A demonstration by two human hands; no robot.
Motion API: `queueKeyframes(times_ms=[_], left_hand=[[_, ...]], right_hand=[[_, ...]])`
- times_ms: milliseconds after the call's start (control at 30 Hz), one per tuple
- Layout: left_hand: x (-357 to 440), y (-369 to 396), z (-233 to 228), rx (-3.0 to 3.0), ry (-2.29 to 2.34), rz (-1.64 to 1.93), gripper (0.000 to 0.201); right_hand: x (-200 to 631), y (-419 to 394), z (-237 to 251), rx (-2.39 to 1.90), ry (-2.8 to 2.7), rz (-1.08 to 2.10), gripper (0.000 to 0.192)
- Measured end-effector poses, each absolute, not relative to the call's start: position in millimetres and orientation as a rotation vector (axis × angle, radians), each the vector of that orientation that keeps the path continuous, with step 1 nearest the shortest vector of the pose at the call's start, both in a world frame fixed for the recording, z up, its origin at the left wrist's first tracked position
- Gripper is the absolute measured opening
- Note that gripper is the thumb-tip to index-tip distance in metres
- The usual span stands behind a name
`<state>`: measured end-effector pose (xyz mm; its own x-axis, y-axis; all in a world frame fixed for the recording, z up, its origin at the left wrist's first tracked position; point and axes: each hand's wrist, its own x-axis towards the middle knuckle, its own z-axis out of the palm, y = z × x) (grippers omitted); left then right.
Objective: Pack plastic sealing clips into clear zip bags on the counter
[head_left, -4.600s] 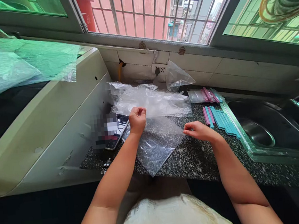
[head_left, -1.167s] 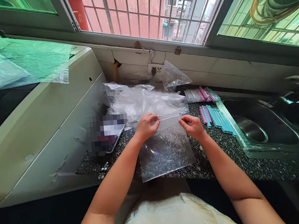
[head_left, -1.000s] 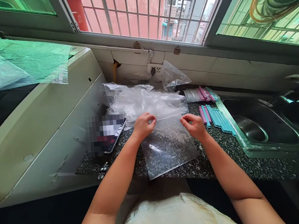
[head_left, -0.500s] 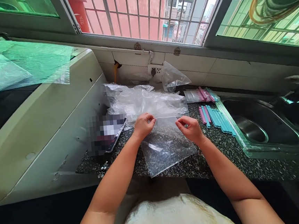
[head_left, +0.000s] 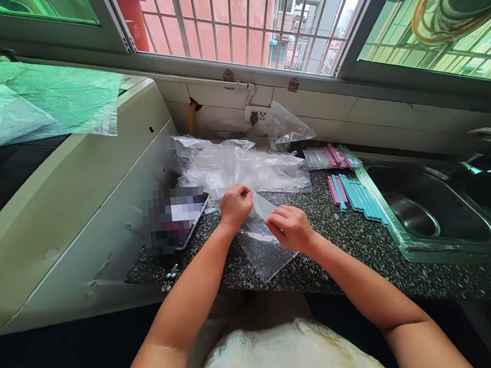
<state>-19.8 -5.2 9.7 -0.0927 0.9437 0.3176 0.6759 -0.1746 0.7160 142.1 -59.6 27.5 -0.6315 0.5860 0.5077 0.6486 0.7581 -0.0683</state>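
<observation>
Near the front edge of the table (head_left: 330,222), with open surface running right to the sink (head_left: 398,233), a clear plastic bag (head_left: 267,256) is slanting between the left hand (head_left: 235,206) and right hand (head_left: 292,228), both narrowly pinching its upper edge.

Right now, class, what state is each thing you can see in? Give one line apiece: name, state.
Left hand: pinching the clear bag
Right hand: pinching the clear bag
Clear bag: held at its upper edge, slanting
Plastic bag pile: crumpled, spread out
Front pink and blue sticks: lying side by side
Wall socket: plug inserted
Window: apparently open in the middle
</observation>
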Motion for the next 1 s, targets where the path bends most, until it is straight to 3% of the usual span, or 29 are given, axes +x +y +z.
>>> queueKeyframes(times_ms=[567,1000], left_hand=[[-30.7,2.3,7.1,1.872,1.658,0.956,0.017],[-25.7,1.3,11.0,1.501,1.453,0.909,0.014]], right_hand=[[212.5,-11.1,67.2,-1.445,-1.889,-0.231,0.021],[179.7,-42.4,56.9,-1.349,-2.197,-0.486,0.029]])
